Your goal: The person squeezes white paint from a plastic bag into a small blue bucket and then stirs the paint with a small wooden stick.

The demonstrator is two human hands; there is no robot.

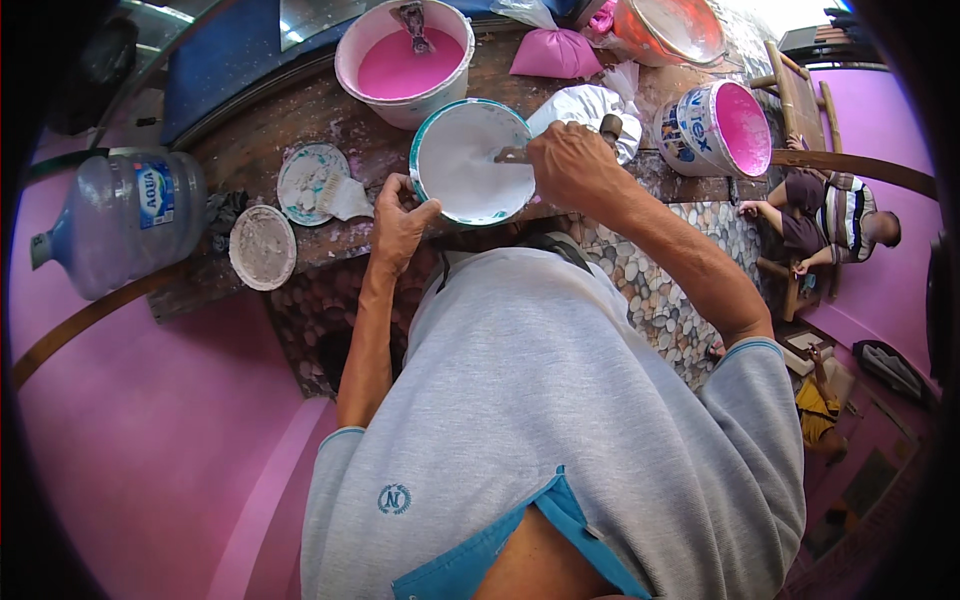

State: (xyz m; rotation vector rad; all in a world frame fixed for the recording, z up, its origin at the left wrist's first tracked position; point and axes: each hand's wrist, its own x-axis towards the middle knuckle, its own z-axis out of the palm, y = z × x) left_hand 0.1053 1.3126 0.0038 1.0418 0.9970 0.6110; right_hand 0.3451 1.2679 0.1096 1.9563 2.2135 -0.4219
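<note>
My left hand [402,222] grips the near left rim of a small teal-rimmed bucket [420,150], thumb and fingers closed on its edge. White powder or paste [465,165] fills much of the bucket. My right hand [580,165] is closed round what looks like a putty knife [611,127], its brown handle end sticking out past my fist. The tool's narrow front part reaches over the bucket's right side to the white material; its tip is hard to make out. Just behind my right hand lies a white plastic bag [590,103].
A tub of pink paint [350,75] with a brush stands behind; another pink-filled bucket [690,125] sits right. Left are a lid [300,170] with a wide brush [345,198], a round lid [263,248] and a large water bottle [110,220]. A person [840,215] sits at right.
</note>
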